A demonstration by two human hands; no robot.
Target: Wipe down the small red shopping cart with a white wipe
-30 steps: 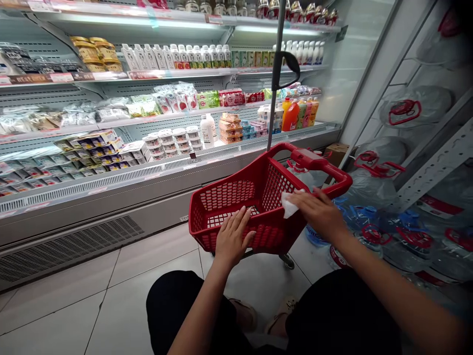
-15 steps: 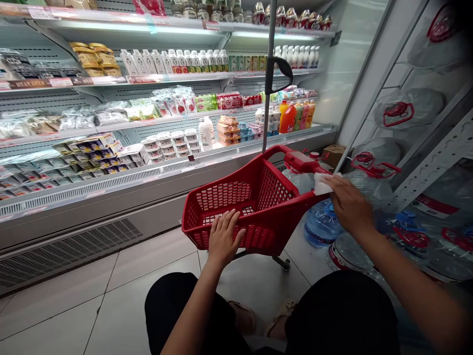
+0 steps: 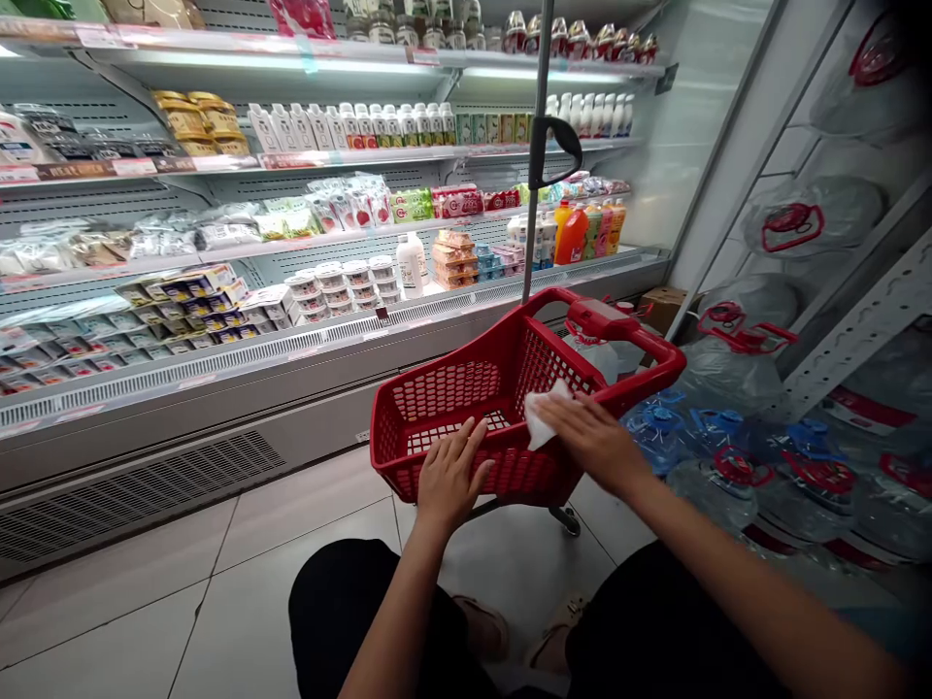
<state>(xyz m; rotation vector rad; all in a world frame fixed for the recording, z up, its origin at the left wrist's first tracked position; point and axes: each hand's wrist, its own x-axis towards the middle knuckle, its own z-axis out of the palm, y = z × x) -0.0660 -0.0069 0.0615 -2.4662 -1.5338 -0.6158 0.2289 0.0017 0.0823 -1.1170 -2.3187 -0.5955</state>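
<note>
A red plastic shopping cart (image 3: 473, 388) with a perforated basket stands in front of me, its handle toward the right. My left hand (image 3: 449, 478) rests against the near side of the basket, fingers spread over the rim, holding nothing. My right hand (image 3: 593, 442) presses a white cloth or tissue (image 3: 545, 413) on the basket's near rim, close to where the handle begins. The fingers lie over the cloth. Inside the basket nothing is seen but its slotted floor.
Beyond the cart runs a refrigerated shelf unit (image 3: 313, 335) with bottles, cups and packets. A grey pole (image 3: 540, 87) with a black loop rises at the cart's far side. Large water bottles (image 3: 728, 466) crowd the right. My knees and feet are below.
My right hand has moved left with the white cloth, from the handle's end down to the basket's near rim. The view has shifted slightly, and my left hand stays at the near rim.
</note>
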